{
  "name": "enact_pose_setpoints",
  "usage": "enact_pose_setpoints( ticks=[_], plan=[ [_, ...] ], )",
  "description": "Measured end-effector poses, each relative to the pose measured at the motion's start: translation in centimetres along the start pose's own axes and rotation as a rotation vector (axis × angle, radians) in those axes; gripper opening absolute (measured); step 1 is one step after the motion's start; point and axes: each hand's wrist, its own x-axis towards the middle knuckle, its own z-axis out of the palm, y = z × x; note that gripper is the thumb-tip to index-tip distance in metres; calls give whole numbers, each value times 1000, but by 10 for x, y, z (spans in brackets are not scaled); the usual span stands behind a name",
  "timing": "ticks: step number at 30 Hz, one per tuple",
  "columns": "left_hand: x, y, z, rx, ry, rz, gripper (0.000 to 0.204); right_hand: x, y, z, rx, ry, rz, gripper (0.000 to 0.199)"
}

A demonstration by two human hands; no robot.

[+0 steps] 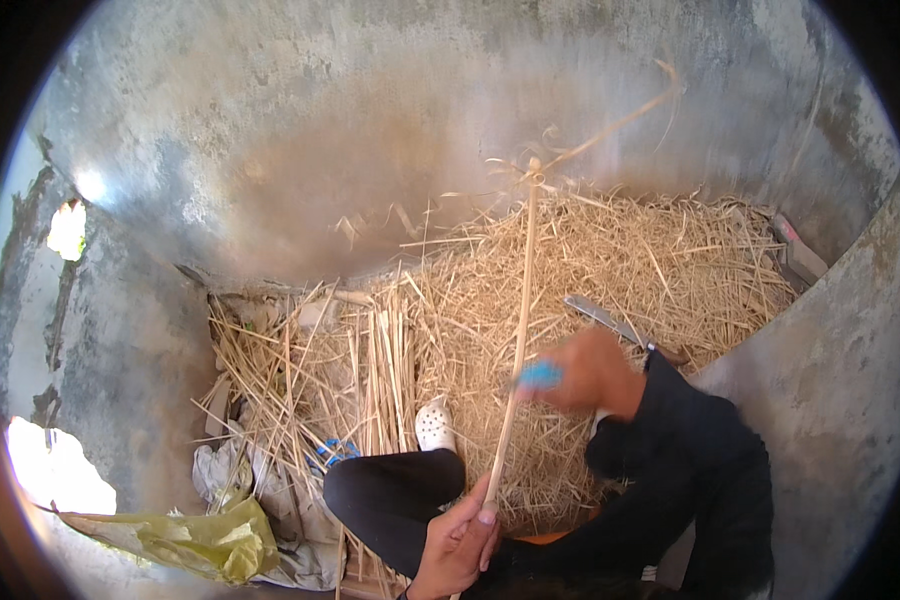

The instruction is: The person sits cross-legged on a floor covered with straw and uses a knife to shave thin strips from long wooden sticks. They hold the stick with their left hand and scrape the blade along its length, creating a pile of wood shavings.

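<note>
pale stick (526,290) sits inside curled left hand (454,552).

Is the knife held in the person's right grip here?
No: the knife lies on the straw beyond the right grip, which is blurred beside the long pale stick.

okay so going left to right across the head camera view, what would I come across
Yellow-green plastic sheet, blue scrap, left hand holding a long stick, blurred right hand, then a block against the wall.
</note>
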Motion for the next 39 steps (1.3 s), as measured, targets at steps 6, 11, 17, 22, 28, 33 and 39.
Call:
enact_pose_setpoints(
  ticks=[6, 11, 17, 22, 28, 33, 39],
  plan=[
    [1, -1, 5, 79, 13, -31, 49, 16, 50, -1, -96, -99, 325, 54],
    [3, -2, 0, 117, 15, 15, 47, -2, 9, 7, 52, -76, 72, 77],
    [2, 0, 1, 149, 14, -11, 47, 16, 44, 4, -80, -24, 225, 79],
    [-6, 0, 3, 119, 15, -26, 49, 19, 42, 4, 17, -33, 222, 77],
    [-16, -6, 6, 181, 35, -47, 47, 22, 63, 8, -10, -34, 332, 80],
    [-24, -18, 3, 163, -61, 30, 44, 30, 91, -2, -137, -29, 441, 83],
    [-26, -22, 2, 128, -88, -63, 43, 28, 145, -28, -236, 77, 728, 83]
  ],
)
